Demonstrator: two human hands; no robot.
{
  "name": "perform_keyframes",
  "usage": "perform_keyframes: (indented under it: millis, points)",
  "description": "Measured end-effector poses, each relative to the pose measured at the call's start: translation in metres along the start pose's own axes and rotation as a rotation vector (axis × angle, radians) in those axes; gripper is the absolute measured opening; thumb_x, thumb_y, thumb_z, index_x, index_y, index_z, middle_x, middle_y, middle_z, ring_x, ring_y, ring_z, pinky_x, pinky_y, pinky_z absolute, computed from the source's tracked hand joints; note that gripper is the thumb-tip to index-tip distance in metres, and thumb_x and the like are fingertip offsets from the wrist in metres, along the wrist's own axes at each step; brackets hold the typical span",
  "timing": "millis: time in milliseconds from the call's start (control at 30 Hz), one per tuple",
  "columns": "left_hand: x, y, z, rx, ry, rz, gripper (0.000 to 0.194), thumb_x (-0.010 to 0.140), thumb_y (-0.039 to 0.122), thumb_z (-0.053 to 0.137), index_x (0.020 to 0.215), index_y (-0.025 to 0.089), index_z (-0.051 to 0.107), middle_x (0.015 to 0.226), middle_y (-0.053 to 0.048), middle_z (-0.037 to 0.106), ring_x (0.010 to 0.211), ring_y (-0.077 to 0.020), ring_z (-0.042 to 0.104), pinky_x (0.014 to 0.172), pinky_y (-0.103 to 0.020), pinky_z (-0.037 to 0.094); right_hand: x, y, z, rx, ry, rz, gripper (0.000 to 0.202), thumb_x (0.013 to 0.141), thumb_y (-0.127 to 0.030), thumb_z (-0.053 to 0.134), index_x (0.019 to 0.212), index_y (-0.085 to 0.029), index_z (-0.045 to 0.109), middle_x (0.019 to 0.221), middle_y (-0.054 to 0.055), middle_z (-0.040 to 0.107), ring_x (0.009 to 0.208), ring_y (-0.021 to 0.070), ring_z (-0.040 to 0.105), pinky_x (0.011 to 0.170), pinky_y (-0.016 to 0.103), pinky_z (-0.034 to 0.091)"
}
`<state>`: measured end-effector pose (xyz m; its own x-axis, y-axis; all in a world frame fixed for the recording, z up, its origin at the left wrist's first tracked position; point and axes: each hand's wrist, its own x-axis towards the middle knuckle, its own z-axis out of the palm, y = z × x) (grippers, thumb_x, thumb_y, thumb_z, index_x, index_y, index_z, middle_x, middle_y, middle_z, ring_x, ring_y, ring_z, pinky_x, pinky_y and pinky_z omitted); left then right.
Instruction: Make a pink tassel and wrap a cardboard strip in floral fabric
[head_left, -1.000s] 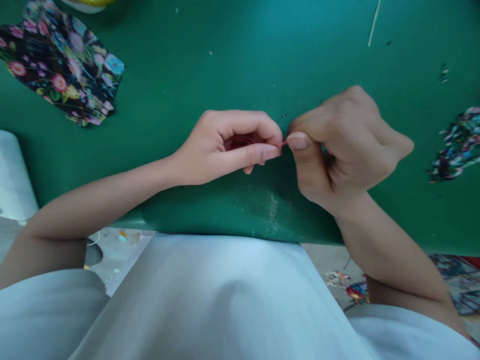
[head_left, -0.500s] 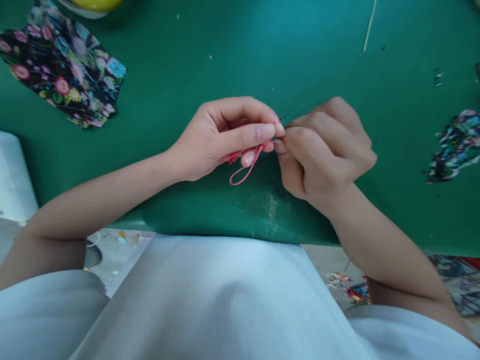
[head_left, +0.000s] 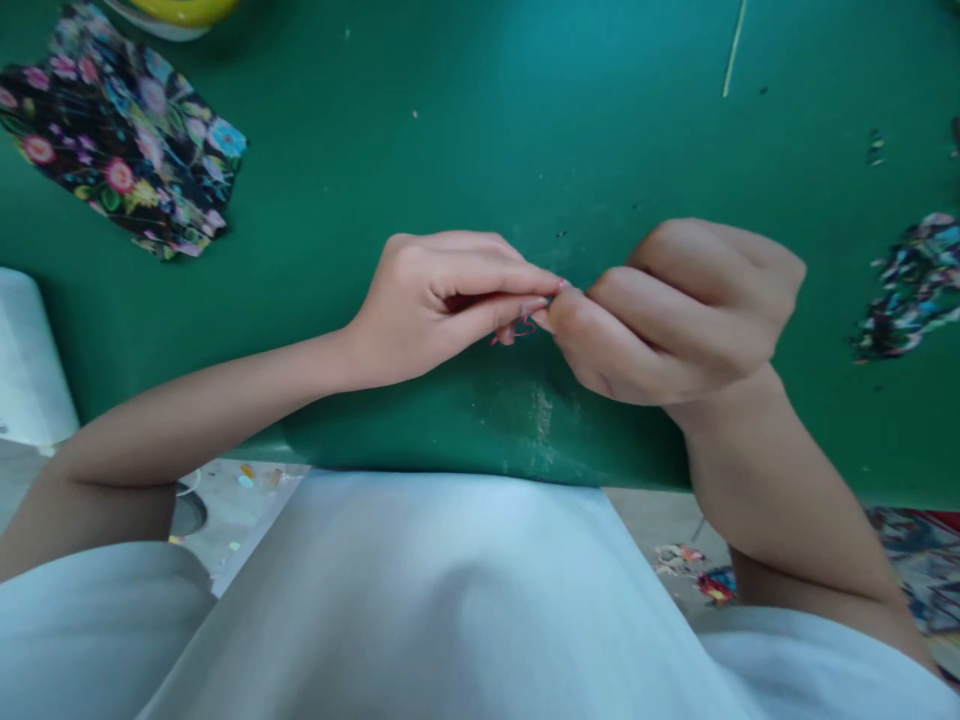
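Observation:
My left hand (head_left: 439,305) is closed in a pinch, thumb against forefinger, on a thin red cord (head_left: 526,327). A small loop of that cord shows below the fingertips, and the rest is hidden in the palm. Against those fingertips presses my right hand (head_left: 690,315), its fingers curled and its thumb and forefinger pinched. A speck of red shows where the two hands meet, so the right fingers appear to grip the cord too, though their tips are mostly covered. Both hands are over the green tabletop (head_left: 450,420), near its front edge.
A dark floral fabric piece (head_left: 127,150) lies at the upper left, near a yellow-and-white round object (head_left: 180,15). A white object (head_left: 30,360) stands at the left edge. To the right lie a bunch of patterned scraps (head_left: 911,290) and a pale thin strip (head_left: 735,45).
Both hands have shifted slightly down, the right one also to the right and turned. The red cord's large hanging loop has shrunk to a small curl below the left fingers.

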<state>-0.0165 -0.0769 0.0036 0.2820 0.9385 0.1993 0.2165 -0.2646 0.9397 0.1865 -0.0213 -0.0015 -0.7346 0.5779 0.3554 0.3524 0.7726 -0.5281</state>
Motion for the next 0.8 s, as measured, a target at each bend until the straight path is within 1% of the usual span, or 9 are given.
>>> perform_keyframes:
  millis: [100, 167, 233, 333, 467, 533, 633, 700, 800]
  points:
    - [0.0, -0.001, 0.0, 0.114, -0.066, 0.04, 0.018, 0.095, 0.027, 0.06, 0.088, 0.029, 0.077, 0.082, 0.006, 0.076, 0.07, -0.0097, 0.073, 0.062, -0.021, 0.058, -0.003, -0.004, 0.006, 0.005, 0.156, -0.13, 0.049, 0.104, -0.044, 0.044, 0.06, -0.021, 0.041, 0.053, -0.003, 0.028, 0.054, 0.0098, 0.033, 0.055, 0.029, 0.029]
    - [0.0, -0.001, 0.001, 0.166, -0.078, 0.057, 0.019, 0.096, 0.03, 0.058, 0.087, 0.029, 0.076, 0.078, 0.006, 0.075, 0.075, -0.0115, 0.074, 0.065, -0.023, 0.058, -0.002, -0.008, 0.01, -0.051, 0.223, -0.2, 0.043, 0.103, -0.035, 0.046, 0.063, -0.021, 0.041, 0.057, -0.002, 0.028, 0.056, 0.0103, 0.032, 0.054, 0.029, 0.025]
    - [0.001, 0.0, 0.001, 0.19, -0.067, 0.074, 0.019, 0.096, 0.031, 0.059, 0.085, 0.028, 0.075, 0.075, 0.005, 0.074, 0.076, -0.012, 0.074, 0.066, -0.023, 0.058, 0.0, -0.012, 0.012, -0.128, 0.271, -0.234, 0.038, 0.101, -0.028, 0.048, 0.065, -0.021, 0.038, 0.059, -0.002, 0.029, 0.057, 0.0109, 0.032, 0.052, 0.029, 0.022]
    - [0.001, 0.001, 0.0, 0.168, -0.052, 0.064, 0.017, 0.095, 0.031, 0.061, 0.084, 0.026, 0.073, 0.073, 0.004, 0.074, 0.071, -0.0111, 0.072, 0.064, -0.023, 0.057, 0.001, -0.014, 0.014, -0.164, 0.298, -0.251, 0.03, 0.097, -0.026, 0.05, 0.069, -0.023, 0.04, 0.06, -0.002, 0.033, 0.055, 0.0106, 0.035, 0.047, 0.027, 0.023]
    - [0.003, 0.001, -0.004, -0.025, -0.069, -0.073, 0.021, 0.095, 0.038, 0.061, 0.086, 0.022, 0.071, 0.082, 0.002, 0.075, 0.064, -0.0074, 0.069, 0.06, -0.02, 0.058, 0.001, -0.015, 0.012, 0.037, 0.249, -0.128, 0.011, 0.095, -0.031, 0.057, 0.087, -0.026, 0.053, 0.068, -0.003, 0.055, 0.056, 0.011, 0.051, 0.052, 0.029, 0.043]
    - [0.004, 0.0, -0.005, -0.165, -0.051, -0.131, 0.023, 0.094, 0.041, 0.062, 0.087, 0.021, 0.07, 0.088, 0.003, 0.075, 0.064, -0.0056, 0.07, 0.06, -0.018, 0.059, 0.003, -0.016, 0.009, 0.132, 0.253, -0.057, 0.01, 0.093, -0.033, 0.062, 0.096, -0.025, 0.056, 0.078, -0.001, 0.064, 0.063, 0.0132, 0.059, 0.057, 0.031, 0.049]
    - [0.004, -0.002, -0.005, -0.279, -0.009, -0.156, 0.021, 0.092, 0.041, 0.065, 0.087, 0.021, 0.07, 0.091, 0.004, 0.075, 0.065, -0.0051, 0.071, 0.061, -0.018, 0.061, 0.003, -0.019, 0.007, 0.259, 0.294, 0.051, 0.014, 0.091, -0.035, 0.068, 0.097, -0.025, 0.06, 0.084, 0.0, 0.069, 0.071, 0.0156, 0.065, 0.061, 0.032, 0.052]
    - [0.005, -0.003, -0.004, -0.27, -0.016, -0.181, 0.026, 0.09, 0.047, 0.064, 0.087, 0.022, 0.07, 0.091, 0.004, 0.074, 0.065, -0.0066, 0.071, 0.06, -0.021, 0.062, 0.002, -0.021, 0.006, 0.33, 0.299, 0.122, 0.015, 0.088, -0.035, 0.072, 0.093, -0.025, 0.062, 0.083, -0.001, 0.069, 0.073, 0.0157, 0.065, 0.061, 0.032, 0.051]
    - [0.005, -0.005, -0.005, -0.242, -0.03, -0.218, 0.036, 0.087, 0.056, 0.064, 0.088, 0.021, 0.07, 0.089, 0.001, 0.075, 0.065, -0.009, 0.071, 0.059, -0.022, 0.062, 0.0, -0.022, 0.007, 0.38, 0.292, 0.205, 0.014, 0.086, -0.029, 0.076, 0.09, -0.024, 0.064, 0.082, -0.001, 0.07, 0.072, 0.0152, 0.064, 0.059, 0.032, 0.048]
